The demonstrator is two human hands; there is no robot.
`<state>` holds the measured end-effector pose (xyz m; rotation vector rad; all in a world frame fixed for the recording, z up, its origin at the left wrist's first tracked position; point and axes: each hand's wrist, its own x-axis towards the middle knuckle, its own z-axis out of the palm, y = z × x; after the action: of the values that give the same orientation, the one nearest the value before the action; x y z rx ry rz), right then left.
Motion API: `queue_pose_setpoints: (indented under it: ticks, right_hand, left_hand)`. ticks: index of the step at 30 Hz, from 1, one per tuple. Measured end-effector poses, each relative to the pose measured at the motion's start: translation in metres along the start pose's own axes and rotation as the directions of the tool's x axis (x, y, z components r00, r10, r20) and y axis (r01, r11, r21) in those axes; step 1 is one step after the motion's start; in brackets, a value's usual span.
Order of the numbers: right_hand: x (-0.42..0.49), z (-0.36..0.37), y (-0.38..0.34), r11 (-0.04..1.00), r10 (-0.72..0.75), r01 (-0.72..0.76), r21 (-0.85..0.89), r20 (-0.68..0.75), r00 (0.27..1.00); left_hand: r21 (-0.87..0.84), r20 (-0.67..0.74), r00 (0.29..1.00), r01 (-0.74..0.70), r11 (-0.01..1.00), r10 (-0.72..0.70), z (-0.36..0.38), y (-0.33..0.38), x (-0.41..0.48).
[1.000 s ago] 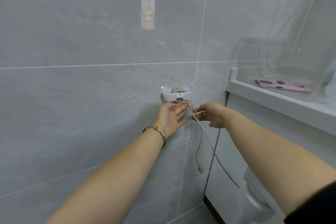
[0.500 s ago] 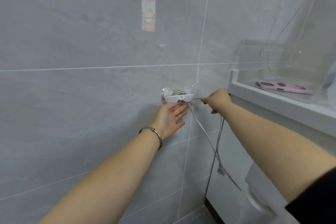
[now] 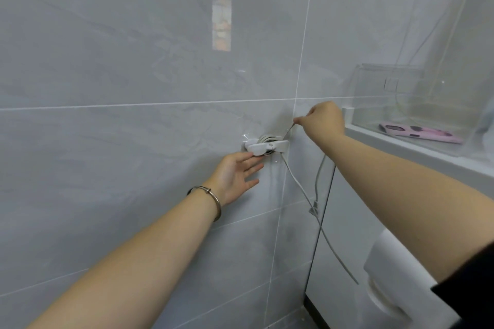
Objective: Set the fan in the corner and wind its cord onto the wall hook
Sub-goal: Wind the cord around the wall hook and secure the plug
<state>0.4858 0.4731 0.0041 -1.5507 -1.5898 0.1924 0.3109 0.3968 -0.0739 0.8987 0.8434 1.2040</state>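
A white wall hook (image 3: 267,146) sticks to the grey tiled wall, with several turns of the white cord wound behind it. My left hand (image 3: 236,176) lies flat under the hook, fingertips touching its underside. My right hand (image 3: 322,120) is above and right of the hook and pinches the cord (image 3: 318,176), which runs taut up from the hook. From that hand the cord hangs down to its plug end (image 3: 313,208). Another strand drops from the hook toward the white fan (image 3: 387,270) at lower right, partly hidden by my right arm.
A white ledge (image 3: 401,147) runs along the right at hand height. On it stands a clear plastic box (image 3: 401,99) with a pink object (image 3: 419,132) inside. The white cabinet front (image 3: 344,235) meets the tiled wall in the corner below.
My right hand has risen with the cord from below the hook to above and right of it, lifting the plug end. My left hand has stayed under the hook.
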Motion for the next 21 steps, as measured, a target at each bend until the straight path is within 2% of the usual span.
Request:
queue_pose_setpoints:
  ticks: [3,6,8,10,13,15,18,21]
  right_hand:
    - [0.001,-0.007,-0.016,0.999,-0.034,0.034,0.025,0.0,0.999]
    - [-0.004,-0.006,-0.03,0.986,-0.031,0.026,0.164,0.023,0.999]
    - [-0.006,-0.006,-0.035,0.972,-0.006,-0.004,0.234,0.044,0.999]
    - [-0.005,-0.011,-0.038,0.945,0.073,-0.11,0.309,0.129,0.989]
    - [0.0,-0.021,-0.041,0.803,0.205,-0.361,0.473,0.349,0.914]
    - [0.001,-0.027,-0.044,0.689,0.225,-0.475,0.548,0.461,0.858]
    - [0.0,-0.033,-0.051,0.544,0.187,-0.552,0.633,0.55,0.814]
    - [-0.003,-0.039,-0.054,0.449,0.168,-0.582,0.678,0.576,0.8]
  left_hand:
    - [0.03,0.009,1.0,0.001,1.0,-0.001,-0.003,0.004,-0.003]
    - [0.054,-0.006,1.0,-0.002,0.999,0.002,-0.005,0.004,-0.005]
    - [0.079,-0.04,0.999,0.007,0.997,-0.004,-0.005,0.003,-0.006]
    - [0.15,-0.087,0.996,0.033,0.988,-0.021,-0.006,0.002,-0.007]
    - [0.29,-0.106,0.994,0.063,0.955,-0.034,-0.002,0.001,-0.011]
    - [0.32,-0.097,0.995,0.054,0.946,-0.024,0.005,0.001,-0.012]
    - [0.326,-0.062,0.998,0.019,0.945,0.002,0.018,0.003,-0.011]
    - [0.37,-0.005,1.0,-0.018,0.929,0.021,0.031,0.006,-0.009]
